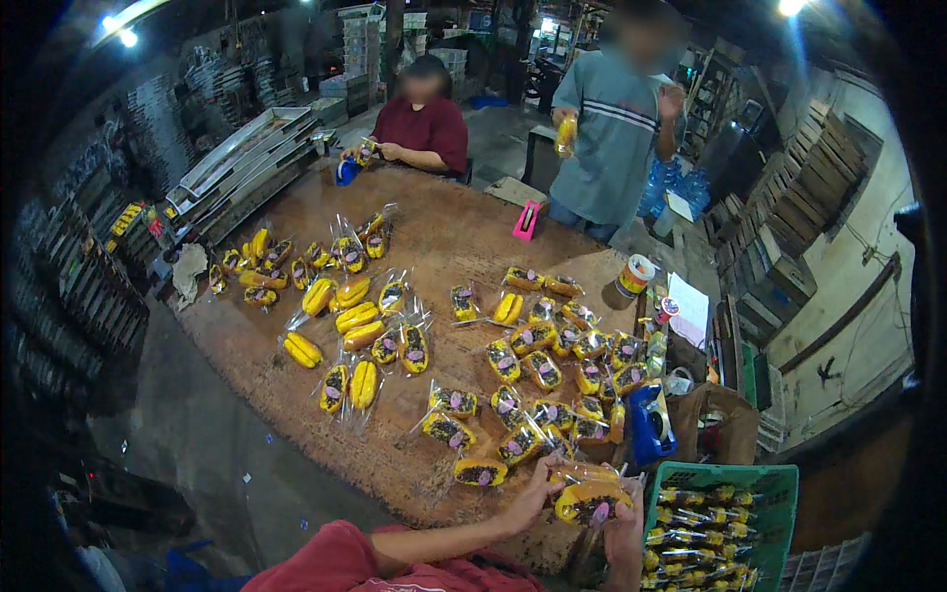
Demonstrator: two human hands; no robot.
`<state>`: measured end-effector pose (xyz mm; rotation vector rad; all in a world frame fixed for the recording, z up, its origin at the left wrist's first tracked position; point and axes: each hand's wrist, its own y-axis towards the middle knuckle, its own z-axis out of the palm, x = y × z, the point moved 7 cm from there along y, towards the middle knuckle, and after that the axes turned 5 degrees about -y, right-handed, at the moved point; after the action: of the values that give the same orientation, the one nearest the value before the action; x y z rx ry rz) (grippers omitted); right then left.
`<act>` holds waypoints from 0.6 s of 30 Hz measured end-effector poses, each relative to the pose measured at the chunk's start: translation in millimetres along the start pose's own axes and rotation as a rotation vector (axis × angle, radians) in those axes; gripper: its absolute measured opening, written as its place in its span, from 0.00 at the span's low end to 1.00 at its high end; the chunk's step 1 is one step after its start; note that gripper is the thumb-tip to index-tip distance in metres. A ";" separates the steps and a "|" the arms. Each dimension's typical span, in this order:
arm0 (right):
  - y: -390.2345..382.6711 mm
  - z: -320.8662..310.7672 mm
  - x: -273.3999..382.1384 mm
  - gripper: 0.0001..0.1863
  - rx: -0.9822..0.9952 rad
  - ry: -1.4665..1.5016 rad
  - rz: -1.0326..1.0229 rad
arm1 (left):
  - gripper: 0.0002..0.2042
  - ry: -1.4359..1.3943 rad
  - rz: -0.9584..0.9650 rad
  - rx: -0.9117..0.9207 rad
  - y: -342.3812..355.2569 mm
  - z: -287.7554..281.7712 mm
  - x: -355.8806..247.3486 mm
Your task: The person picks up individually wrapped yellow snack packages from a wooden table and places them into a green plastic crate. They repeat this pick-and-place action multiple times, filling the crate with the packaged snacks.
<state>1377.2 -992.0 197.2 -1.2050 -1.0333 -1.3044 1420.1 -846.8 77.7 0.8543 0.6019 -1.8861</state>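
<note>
My left hand point(535, 493) and my right hand point(622, 523) are both closed on a bread roll point(582, 501) in clear plastic, with dark topping and a pink label, at the lower right. Just beyond them, many bagged rolls point(446, 431) with dark topping or plain yellow tops lie spread on the worn wooden table point(261, 365). A blue tape dispenser point(651, 424) stands at the table edge above my right hand. Beside my right hand is a green crate point(779, 488) holding rows of bagged rolls.
Across the table, a seated co-worker point(419, 138) handles an item near a blue dispenser point(347, 172); a standing co-worker point(602, 148) holds a yellow item. A pink dispenser point(526, 221), a tub point(634, 276) and papers point(688, 306) are nearby. Metal trays point(237, 163) stand left, wooden crates point(789, 217) right.
</note>
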 end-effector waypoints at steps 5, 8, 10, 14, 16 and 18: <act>-9.9 -33.5 5.8 0.37 -0.028 -0.214 -0.073 | 0.36 0.349 0.047 0.128 0.6 36.3 -26.2; -20.4 -57.0 -0.6 0.37 -0.175 -0.261 -0.120 | 0.44 0.302 0.048 0.231 5.7 73.8 -32.1; -30.8 -75.4 -8.5 0.40 -0.319 -0.092 -0.137 | 0.49 0.176 0.008 0.258 12.1 98.9 -28.9; -60.1 -107.9 -4.1 0.41 -0.425 -0.085 -0.250 | 0.46 0.065 -0.075 0.304 19.0 144.4 -15.0; -72.0 -130.1 -1.2 0.55 -0.458 -0.044 -0.208 | 0.46 0.185 -0.054 0.395 25.8 166.8 -10.0; -85.5 -148.0 9.2 0.61 -0.459 -0.091 -0.231 | 0.46 0.248 -0.041 0.492 30.7 192.4 -1.2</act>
<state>1277.7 -1131.2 192.2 -1.5300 -0.9887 -1.7456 1389.3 -995.8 199.4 1.4165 0.3009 -2.0141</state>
